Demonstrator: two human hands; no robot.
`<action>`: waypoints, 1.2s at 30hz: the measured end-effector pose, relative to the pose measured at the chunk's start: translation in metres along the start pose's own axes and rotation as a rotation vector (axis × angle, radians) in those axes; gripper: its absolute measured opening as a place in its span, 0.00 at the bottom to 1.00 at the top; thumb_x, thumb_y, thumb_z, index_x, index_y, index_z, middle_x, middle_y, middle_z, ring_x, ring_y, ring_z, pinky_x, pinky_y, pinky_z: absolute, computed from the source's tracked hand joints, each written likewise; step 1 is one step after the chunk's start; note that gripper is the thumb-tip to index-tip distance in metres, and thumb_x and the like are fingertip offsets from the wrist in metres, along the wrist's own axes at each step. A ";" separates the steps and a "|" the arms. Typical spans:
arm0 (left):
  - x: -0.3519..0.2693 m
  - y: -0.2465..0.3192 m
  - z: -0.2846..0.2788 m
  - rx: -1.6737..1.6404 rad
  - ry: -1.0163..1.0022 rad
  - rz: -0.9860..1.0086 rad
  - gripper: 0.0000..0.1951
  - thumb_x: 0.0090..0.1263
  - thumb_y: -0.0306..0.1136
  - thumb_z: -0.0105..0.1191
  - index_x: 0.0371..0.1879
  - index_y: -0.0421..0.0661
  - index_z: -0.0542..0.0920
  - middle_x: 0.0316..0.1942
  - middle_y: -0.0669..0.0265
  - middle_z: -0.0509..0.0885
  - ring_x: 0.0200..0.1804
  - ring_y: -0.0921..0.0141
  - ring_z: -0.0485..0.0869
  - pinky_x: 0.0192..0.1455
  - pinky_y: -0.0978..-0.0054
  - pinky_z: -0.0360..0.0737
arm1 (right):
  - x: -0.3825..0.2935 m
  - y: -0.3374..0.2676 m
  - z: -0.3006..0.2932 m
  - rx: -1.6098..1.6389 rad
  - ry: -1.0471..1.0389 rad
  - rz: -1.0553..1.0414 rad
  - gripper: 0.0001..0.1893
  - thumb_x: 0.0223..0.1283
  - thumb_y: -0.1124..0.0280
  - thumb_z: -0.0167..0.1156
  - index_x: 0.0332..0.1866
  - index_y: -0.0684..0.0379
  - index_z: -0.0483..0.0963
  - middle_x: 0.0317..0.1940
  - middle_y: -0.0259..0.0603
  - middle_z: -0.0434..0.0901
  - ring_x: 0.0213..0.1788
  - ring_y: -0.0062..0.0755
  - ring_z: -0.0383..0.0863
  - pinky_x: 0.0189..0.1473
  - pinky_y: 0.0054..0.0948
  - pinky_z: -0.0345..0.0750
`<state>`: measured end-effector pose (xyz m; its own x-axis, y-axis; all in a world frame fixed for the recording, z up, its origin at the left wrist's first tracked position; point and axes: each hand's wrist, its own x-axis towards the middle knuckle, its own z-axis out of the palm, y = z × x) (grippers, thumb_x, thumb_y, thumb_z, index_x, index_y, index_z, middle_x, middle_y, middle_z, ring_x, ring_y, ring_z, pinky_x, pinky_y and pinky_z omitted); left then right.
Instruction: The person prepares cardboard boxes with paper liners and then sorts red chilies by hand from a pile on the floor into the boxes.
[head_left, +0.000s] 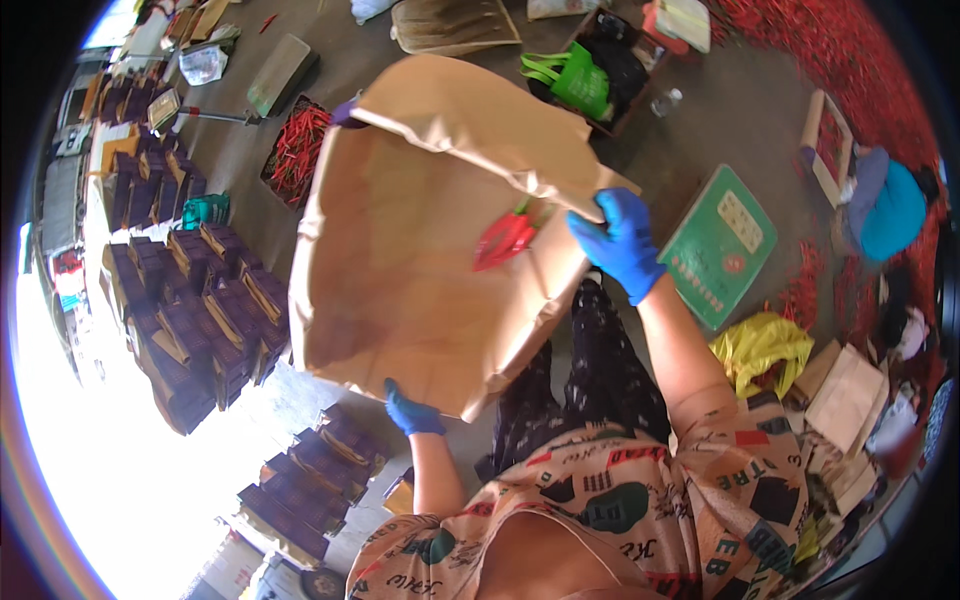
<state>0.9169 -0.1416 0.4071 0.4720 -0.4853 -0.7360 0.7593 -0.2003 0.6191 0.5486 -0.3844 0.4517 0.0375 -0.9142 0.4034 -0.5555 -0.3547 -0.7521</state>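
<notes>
A large box lined with brown kraft paper (405, 277) is held up before me, its inside facing me and a paper flap folded over the top. My right hand (619, 240), in a blue glove, grips the upper right edge. At the lower edge my left hand (412, 412), also blue-gloved, holds the rim with its thumb inside. Several red chili peppers (506, 238) with green stems lie inside near the right wall. The outside of the box is mostly hidden.
Rows of purple boxes (217, 315) stand at left. A crate of red chilies (296, 150) sits behind my box. Right of me are a green board (721, 247) and a yellow plastic bag (761, 349). A person in blue (892, 206) works beside a chili heap (862, 82).
</notes>
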 end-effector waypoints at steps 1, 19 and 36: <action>-0.008 0.019 -0.013 0.002 -0.018 -0.011 0.26 0.69 0.48 0.41 0.59 0.42 0.68 0.57 0.56 0.74 0.56 0.52 0.74 0.58 0.48 0.72 | -0.005 -0.024 -0.002 -0.032 0.001 -0.029 0.14 0.42 0.71 0.68 0.27 0.61 0.68 0.20 0.45 0.69 0.22 0.48 0.70 0.25 0.38 0.68; -0.052 0.248 -0.055 0.817 -0.248 0.970 0.19 0.70 0.34 0.44 0.58 0.42 0.66 0.59 0.58 0.70 0.59 0.59 0.71 0.60 0.62 0.70 | -0.041 -0.120 -0.010 0.319 -0.592 0.884 0.22 0.43 0.52 0.64 0.31 0.64 0.80 0.21 0.36 0.77 0.25 0.24 0.74 0.29 0.27 0.71; 0.016 0.019 0.312 1.221 -0.523 0.904 0.24 0.72 0.38 0.44 0.65 0.42 0.61 0.63 0.58 0.67 0.64 0.63 0.67 0.66 0.67 0.62 | -0.007 0.211 -0.315 0.476 0.400 1.268 0.14 0.48 0.61 0.61 0.31 0.63 0.79 0.24 0.38 0.78 0.26 0.23 0.74 0.28 0.28 0.70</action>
<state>0.7989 -0.4191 0.4921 0.1537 -0.9880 -0.0142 -0.5851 -0.1026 0.8044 0.1697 -0.3910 0.4542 -0.5488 -0.5699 -0.6116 0.2986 0.5497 -0.7802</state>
